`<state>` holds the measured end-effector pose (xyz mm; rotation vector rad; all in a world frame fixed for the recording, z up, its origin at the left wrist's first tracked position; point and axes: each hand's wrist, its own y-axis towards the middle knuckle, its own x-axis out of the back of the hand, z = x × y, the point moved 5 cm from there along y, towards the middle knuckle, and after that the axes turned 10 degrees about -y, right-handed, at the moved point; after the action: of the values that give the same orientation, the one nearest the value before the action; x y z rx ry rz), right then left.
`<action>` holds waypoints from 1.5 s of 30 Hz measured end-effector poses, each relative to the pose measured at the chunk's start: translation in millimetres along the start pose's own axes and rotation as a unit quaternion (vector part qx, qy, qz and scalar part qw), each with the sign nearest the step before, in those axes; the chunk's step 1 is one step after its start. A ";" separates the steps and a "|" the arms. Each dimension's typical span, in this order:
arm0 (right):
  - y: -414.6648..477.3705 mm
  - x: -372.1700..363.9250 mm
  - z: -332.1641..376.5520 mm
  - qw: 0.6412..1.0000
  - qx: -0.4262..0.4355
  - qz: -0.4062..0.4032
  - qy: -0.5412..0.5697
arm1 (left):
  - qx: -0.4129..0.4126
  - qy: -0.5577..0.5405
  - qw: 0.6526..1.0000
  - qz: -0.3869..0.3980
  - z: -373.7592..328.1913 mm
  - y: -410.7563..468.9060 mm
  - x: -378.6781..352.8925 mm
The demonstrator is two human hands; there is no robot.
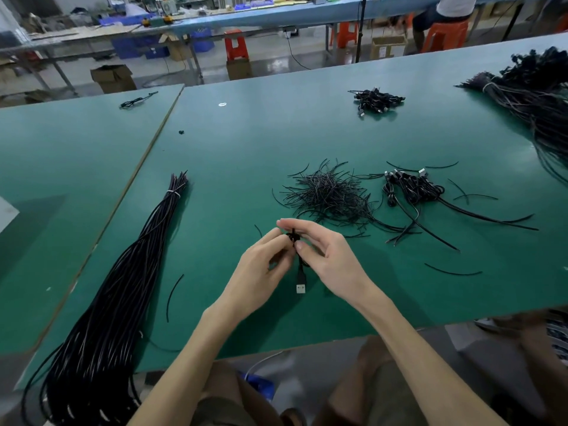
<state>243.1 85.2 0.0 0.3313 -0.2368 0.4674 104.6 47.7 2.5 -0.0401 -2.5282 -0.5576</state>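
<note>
Above the green table [246, 149], both hands hold a short black USB cable [300, 269] that is coiled and bound near its top. My left hand [261, 269] pinches the coil from the left. My right hand [322, 250] pinches it from the right with thumb and forefinger, the other fingers spread. The silver USB plug [301, 288] hangs down below the hands, just over the table.
A long tied bundle of black cables [123, 287] lies at the left and droops over the front edge. A heap of black wire ties [332, 192] sits behind the hands, bundled USB cables [412, 187] to its right, another pile [376, 99] farther back, a big bundle [534, 96] far right.
</note>
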 end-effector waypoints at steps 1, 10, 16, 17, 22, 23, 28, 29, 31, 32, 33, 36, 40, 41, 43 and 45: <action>-0.2 0.5 0.6 1.000 0.008 -0.010 0.001 | 0.013 -0.020 0.999 -0.021 0.4 0.5 -1.2; -10.3 -2.9 5.2 0.990 0.070 -0.103 -0.065 | 0.235 -0.366 0.889 -0.146 5.0 -1.0 -27.8; -15.1 3.1 4.1 0.987 0.068 -0.128 -0.067 | 0.115 -0.204 0.964 -0.130 -4.2 7.3 -6.0; -18.7 3.0 1.7 0.986 0.055 -0.138 -0.076 | 0.090 -0.161 0.973 -0.137 -6.1 8.5 -0.9; -24.7 4.6 -9.0 0.983 -0.018 -0.166 -0.074 | -0.046 0.060 0.992 -0.103 -24.3 11.6 10.8; -23.1 3.4 -9.3 0.987 -0.033 -0.149 -0.043 | -0.076 0.107 0.987 -0.091 -28.0 11.2 10.6; -20.2 -3.9 -15.8 0.955 -0.172 -0.053 0.235 | -0.189 0.280 0.941 -0.027 -40.0 3.6 0.9; -18.9 -4.2 -16.2 0.947 -0.186 -0.024 0.259 | -0.203 0.299 0.932 -0.016 -40.6 1.3 -1.4; -15.7 -1.9 -16.4 0.942 -0.195 0.039 0.272 | -0.227 0.322 0.919 -0.003 -40.9 -1.9 -1.9; -14.4 -0.5 -16.7 0.939 -0.195 0.070 0.274 | -0.238 0.330 0.914 0.003 -41.1 -2.7 -0.9; -13.3 0.9 -16.3 0.936 -0.193 0.096 0.278 | -0.249 0.334 0.909 0.010 -41.4 -2.9 0.6; -11.7 3.4 -13.5 0.924 -0.191 0.132 0.304 | -0.261 0.327 0.908 0.015 -40.7 -3.1 5.6; -15.1 4.8 -14.5 0.909 -0.178 0.122 0.356 | -0.189 0.200 0.961 0.004 -33.5 -6.5 8.8; -16.4 5.0 -14.2 0.904 -0.172 0.119 0.374 | -0.165 0.154 0.974 -0.004 -31.7 -8.0 8.4; -16.7 6.8 -11.8 0.906 -0.156 0.103 0.379 | -0.108 0.064 0.992 -0.026 -28.7 -10.1 6.9; -14.6 10.4 -7.1 0.928 -0.129 0.068 0.344 | -0.058 -0.006 0.997 -0.050 -27.6 -11.7 3.4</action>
<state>260.1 79.7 -7.2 -0.1203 0.3665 0.6535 114.0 25.8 20.9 0.0409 -2.5180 -0.7471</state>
